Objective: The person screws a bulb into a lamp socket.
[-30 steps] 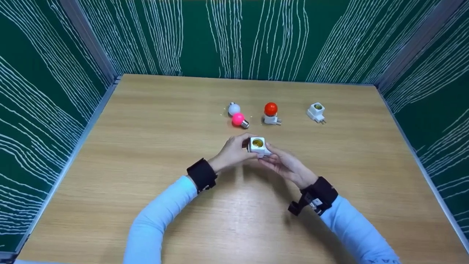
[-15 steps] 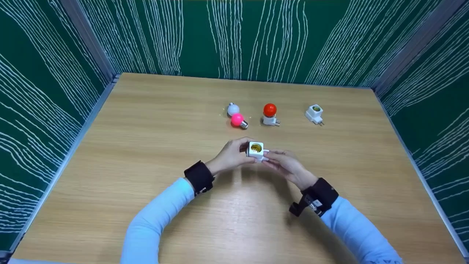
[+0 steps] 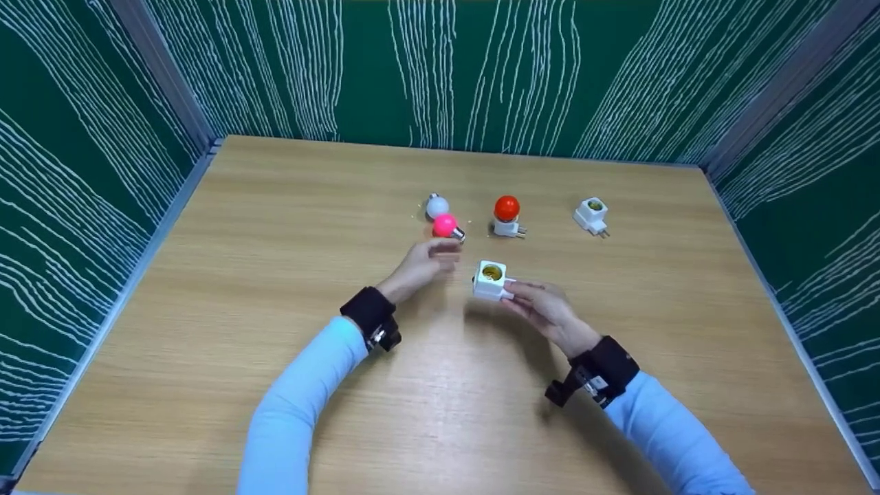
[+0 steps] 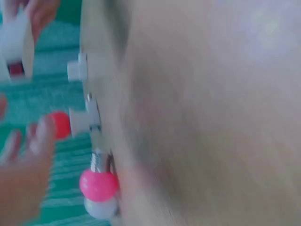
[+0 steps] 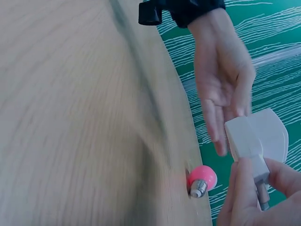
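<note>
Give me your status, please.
Right grip: holding boxy white plastic plug-in socket, no bulb fitted. Left grip: empty, near round pink bulb. No obstruction visible.

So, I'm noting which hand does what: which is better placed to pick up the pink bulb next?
Probably the left hand: it holds nothing and is close to the pink bulb in the head view. The right hand is farther away, gripping the white socket by its plug end.

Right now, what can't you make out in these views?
Left hand: lost to motion blur, left wrist view.
White bulb: partly hidden behind the pink bulb, head view.
Held socket: cut off by the left edge, left wrist view.
Far-right socket: inner detail too small, head view.
</note>
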`<state>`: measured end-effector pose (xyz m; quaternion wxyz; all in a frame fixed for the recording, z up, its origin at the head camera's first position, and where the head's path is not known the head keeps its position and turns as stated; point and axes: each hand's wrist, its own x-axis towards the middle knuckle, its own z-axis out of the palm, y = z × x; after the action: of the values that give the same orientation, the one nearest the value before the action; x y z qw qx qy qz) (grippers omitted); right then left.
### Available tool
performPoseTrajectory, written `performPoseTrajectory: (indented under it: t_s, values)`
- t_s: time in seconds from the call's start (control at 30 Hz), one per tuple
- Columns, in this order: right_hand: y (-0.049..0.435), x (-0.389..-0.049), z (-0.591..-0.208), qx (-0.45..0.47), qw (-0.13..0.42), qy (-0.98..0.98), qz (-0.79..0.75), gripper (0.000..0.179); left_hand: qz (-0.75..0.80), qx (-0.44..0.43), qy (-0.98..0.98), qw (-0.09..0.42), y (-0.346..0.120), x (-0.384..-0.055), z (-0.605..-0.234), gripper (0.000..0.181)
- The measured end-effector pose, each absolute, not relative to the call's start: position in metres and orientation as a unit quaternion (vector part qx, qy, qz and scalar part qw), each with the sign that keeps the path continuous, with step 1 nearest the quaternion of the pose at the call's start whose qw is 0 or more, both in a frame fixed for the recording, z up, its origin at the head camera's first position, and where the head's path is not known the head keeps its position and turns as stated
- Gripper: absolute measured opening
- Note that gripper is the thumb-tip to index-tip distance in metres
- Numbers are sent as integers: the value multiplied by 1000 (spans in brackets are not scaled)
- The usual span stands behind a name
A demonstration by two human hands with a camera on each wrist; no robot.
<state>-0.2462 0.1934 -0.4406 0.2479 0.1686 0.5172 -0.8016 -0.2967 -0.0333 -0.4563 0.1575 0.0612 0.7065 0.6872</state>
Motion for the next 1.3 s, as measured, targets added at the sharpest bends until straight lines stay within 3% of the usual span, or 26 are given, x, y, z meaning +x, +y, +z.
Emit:
performPoseTrajectory:
  t_s: [0.13, 0.3, 0.5, 0.77, 1.1, 1.3]
  values:
    - [195, -247, -439, 182, 255, 523, -793, 49, 655, -58, 750, 71, -32, -322, -454, 44]
    - [192, -246, -441, 177, 254, 528, -790, 57, 593, -159, 789, 23, -26, -342, -456, 51]
    - [185, -242, -448, 165, 253, 532, -791, 48, 499, -207, 841, 9, -21, -346, -457, 45]
    - [185, -238, -455, 178, 262, 521, -793, 53, 442, -211, 872, 0, -22, -347, -456, 40]
    - [185, -242, -454, 178, 249, 537, -786, 55, 490, -176, 854, 19, -21, -356, -461, 28]
    - [188, -245, -455, 187, 245, 534, -788, 54, 544, -184, 818, 31, -20, -360, -463, 36]
